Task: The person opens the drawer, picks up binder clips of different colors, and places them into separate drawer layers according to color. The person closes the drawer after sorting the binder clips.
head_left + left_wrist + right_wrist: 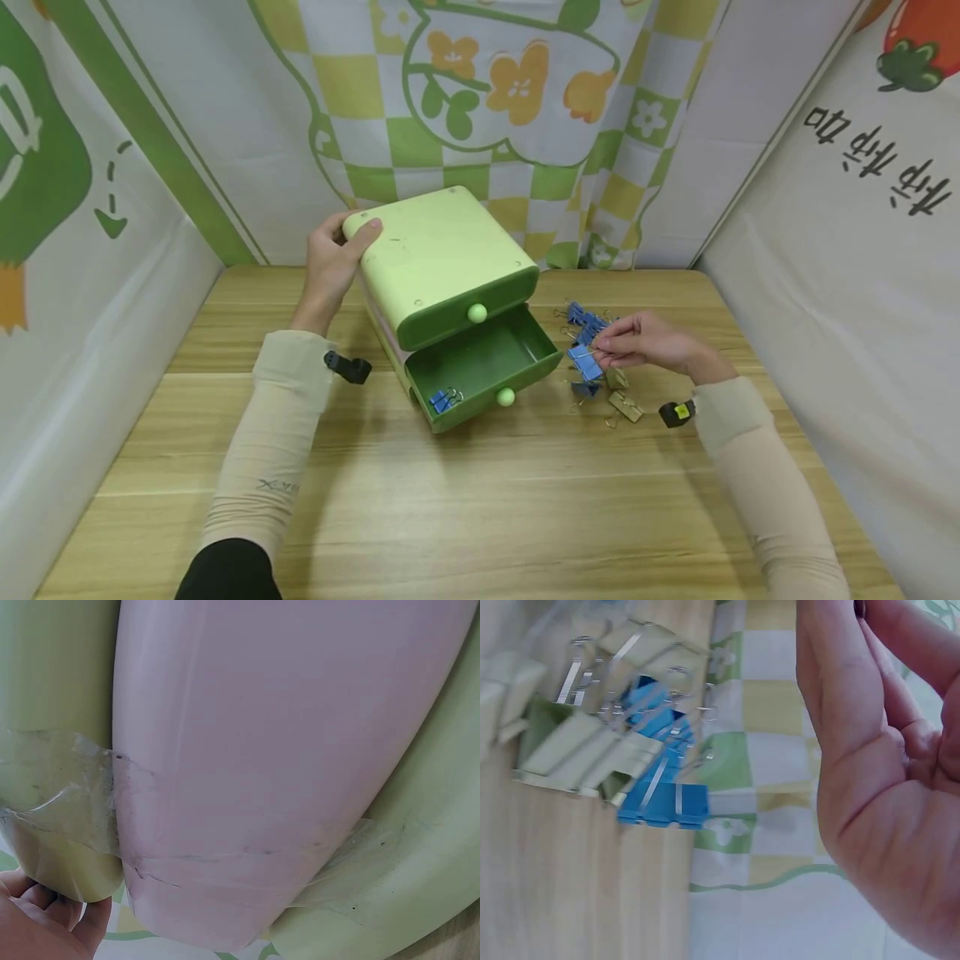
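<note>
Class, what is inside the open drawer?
At least one blue binder clip lies in the open drawer, near its front-left corner. The closed drawer above covers the back, so anything there cannot be seen.

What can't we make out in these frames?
1. Head: inside of the upper drawer, hidden by its closed front.
2. Head: exact count of the clips; they overlap one another and are small.
3. Right wrist: what the right hand grips, cut off by the top edge.
4. Left wrist: rest of the left hand, cut off by the left and bottom edges.
</note>
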Demonstrator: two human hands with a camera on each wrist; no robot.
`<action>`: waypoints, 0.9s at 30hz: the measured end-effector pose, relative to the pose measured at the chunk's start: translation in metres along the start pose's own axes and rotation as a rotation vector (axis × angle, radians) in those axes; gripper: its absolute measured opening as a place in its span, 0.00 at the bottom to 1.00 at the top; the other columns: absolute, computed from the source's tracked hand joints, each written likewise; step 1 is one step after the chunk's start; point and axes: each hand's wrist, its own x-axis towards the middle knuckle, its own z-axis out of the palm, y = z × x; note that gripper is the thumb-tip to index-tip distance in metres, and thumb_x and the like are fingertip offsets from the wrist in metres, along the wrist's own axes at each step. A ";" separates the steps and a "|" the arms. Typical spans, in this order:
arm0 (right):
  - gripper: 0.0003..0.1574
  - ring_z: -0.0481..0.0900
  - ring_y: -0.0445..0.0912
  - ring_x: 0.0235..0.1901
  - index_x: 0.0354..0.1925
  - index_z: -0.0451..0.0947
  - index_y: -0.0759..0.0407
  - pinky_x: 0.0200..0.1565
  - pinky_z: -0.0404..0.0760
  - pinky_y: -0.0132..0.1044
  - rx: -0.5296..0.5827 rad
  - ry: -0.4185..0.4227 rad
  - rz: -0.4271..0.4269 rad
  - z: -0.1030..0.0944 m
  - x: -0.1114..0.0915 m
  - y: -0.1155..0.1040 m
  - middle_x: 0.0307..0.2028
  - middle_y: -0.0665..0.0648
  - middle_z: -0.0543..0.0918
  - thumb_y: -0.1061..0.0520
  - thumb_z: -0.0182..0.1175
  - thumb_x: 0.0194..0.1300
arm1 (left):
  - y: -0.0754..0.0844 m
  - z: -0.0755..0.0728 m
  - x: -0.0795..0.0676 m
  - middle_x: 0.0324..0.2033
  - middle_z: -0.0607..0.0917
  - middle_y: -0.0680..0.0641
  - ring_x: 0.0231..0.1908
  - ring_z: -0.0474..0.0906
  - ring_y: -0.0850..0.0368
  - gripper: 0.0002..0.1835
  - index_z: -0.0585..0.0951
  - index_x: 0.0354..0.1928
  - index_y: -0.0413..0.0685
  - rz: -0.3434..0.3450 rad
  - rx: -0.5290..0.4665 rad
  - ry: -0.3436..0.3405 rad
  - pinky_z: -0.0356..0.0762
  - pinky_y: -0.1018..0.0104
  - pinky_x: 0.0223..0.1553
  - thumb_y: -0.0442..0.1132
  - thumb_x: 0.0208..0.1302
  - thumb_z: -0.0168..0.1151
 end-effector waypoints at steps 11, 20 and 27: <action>0.17 0.92 0.44 0.45 0.59 0.82 0.71 0.54 0.88 0.37 0.095 0.084 -0.066 -0.003 -0.006 -0.026 0.42 0.53 0.93 0.63 0.60 0.78 | 0.001 0.000 0.001 0.47 0.84 0.54 0.43 0.80 0.60 0.29 0.81 0.64 0.44 -0.012 0.005 0.000 0.82 0.75 0.42 0.53 0.68 0.71; 0.16 0.92 0.44 0.43 0.57 0.83 0.70 0.52 0.89 0.36 0.104 0.103 -0.115 0.017 -0.006 -0.053 0.42 0.56 0.92 0.63 0.62 0.77 | 0.001 0.001 0.000 0.47 0.83 0.54 0.43 0.80 0.60 0.30 0.80 0.65 0.44 -0.021 0.012 -0.002 0.82 0.75 0.42 0.53 0.68 0.71; 0.24 0.92 0.47 0.47 0.63 0.76 0.78 0.55 0.88 0.40 0.056 0.059 -0.127 0.044 0.003 -0.079 0.50 0.61 0.91 0.62 0.62 0.77 | 0.001 0.000 0.000 0.46 0.83 0.54 0.43 0.80 0.60 0.29 0.81 0.64 0.44 -0.015 0.008 -0.001 0.81 0.75 0.41 0.53 0.68 0.71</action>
